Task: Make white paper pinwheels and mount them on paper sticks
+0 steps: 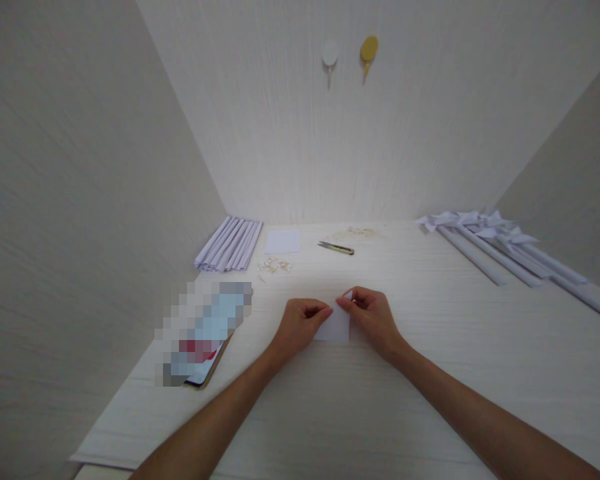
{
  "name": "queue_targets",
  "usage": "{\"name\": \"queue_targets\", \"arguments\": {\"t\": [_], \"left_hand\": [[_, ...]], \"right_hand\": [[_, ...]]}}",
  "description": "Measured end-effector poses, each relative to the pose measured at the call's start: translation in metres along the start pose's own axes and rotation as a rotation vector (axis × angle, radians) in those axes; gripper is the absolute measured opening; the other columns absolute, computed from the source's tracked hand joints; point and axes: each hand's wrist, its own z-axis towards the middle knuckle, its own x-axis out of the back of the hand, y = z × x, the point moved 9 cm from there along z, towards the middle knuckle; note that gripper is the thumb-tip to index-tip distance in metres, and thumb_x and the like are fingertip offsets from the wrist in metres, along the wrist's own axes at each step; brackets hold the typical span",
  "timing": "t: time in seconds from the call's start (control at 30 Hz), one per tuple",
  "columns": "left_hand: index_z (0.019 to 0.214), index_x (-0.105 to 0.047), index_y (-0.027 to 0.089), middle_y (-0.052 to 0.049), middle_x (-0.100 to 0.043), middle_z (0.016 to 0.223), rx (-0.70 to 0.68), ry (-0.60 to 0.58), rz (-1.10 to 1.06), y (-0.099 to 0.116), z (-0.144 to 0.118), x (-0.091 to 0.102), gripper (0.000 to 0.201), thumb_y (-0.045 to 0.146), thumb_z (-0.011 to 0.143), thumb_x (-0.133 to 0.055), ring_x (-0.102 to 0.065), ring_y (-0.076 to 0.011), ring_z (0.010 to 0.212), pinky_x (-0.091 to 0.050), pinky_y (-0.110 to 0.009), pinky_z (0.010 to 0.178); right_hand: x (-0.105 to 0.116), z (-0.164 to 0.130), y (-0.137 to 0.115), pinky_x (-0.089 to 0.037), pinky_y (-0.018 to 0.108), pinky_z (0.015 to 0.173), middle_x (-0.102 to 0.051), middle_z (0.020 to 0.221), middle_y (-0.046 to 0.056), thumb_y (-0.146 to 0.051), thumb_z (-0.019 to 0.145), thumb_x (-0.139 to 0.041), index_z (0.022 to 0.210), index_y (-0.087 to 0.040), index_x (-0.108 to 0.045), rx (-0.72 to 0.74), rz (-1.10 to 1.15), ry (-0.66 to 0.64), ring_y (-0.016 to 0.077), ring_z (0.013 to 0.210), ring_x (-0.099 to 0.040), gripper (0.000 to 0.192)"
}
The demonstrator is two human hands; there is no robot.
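"What's being held?"

"A small white sheet of paper (336, 329). The left hand (298, 324) has its fingers closed on the upper left; the right hand's (375, 319) pinch the upper right corner."

"Where?"

"On or just above the pale wood-grained bench (430, 420), well in from the back edge, where slim metal-bladed snips (341, 249) lie."

A pale desk (310, 413) with faint grain spreads towards 6 o'clock, its near corner showing at 8 o'clock. 3 streaked, whitish-grey walls enclose it: the left wall (80, 200) at 9 o'clock, the back wall (260, 133) at 12, the right wall (570, 173) at 3. The back wall carries 2 hooks, a white hook (330, 53) at 12 and a yellow hook (369, 49) at 1. Soft light dims sideways.
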Motion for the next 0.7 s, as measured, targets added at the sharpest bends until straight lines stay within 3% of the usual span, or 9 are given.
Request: {"name": "queue_targets", "arguments": {"t": [0.23,0.5,0.7], "left_hand": [[0.056,-0.063,0.013,-0.001,-0.057,0.053,0.023,0.023,-0.012,-0.004,-0.001,0.000,0.021,0.030,0.065,-0.055,-0.046,-0.0104,0.050,-0.034,-0.021,0.047],[0.057,-0.063,0.013,-0.001,-0.058,0.054,0.038,0.021,0.016,-0.009,0.000,-0.001,0.019,0.029,0.065,-0.056,-0.048,-0.0110,0.051,-0.035,-0.021,0.049],[0.055,-0.061,0.012,0.000,-0.056,0.053,0.032,0.074,0.025,-0.008,0.000,0.009,0.019,0.027,0.064,-0.055,-0.047,-0.0102,0.051,-0.035,-0.021,0.050]], "right_hand": [[-0.008,0.000,0.006,-0.036,0.023,0.043,-0.057,0.049,-0.001,-0.025,0.055,-0.066,0.054,-0.015,-0.060,-0.062,0.027,-0.072,0.0102,0.044,-0.047,0.011],[0.014,0.003,0.005,-0.033,0.022,0.041,-0.052,0.043,-0.003,-0.025,0.051,-0.067,0.048,-0.016,-0.057,-0.052,0.093,0.111,0.0086,0.042,-0.044,0.014],[0.004,0.004,0.009,-0.036,0.022,0.045,-0.058,0.051,-0.001,-0.029,0.054,-0.067,0.053,-0.014,-0.061,-0.086,0.125,0.002,0.0090,0.046,-0.047,0.016]]}}
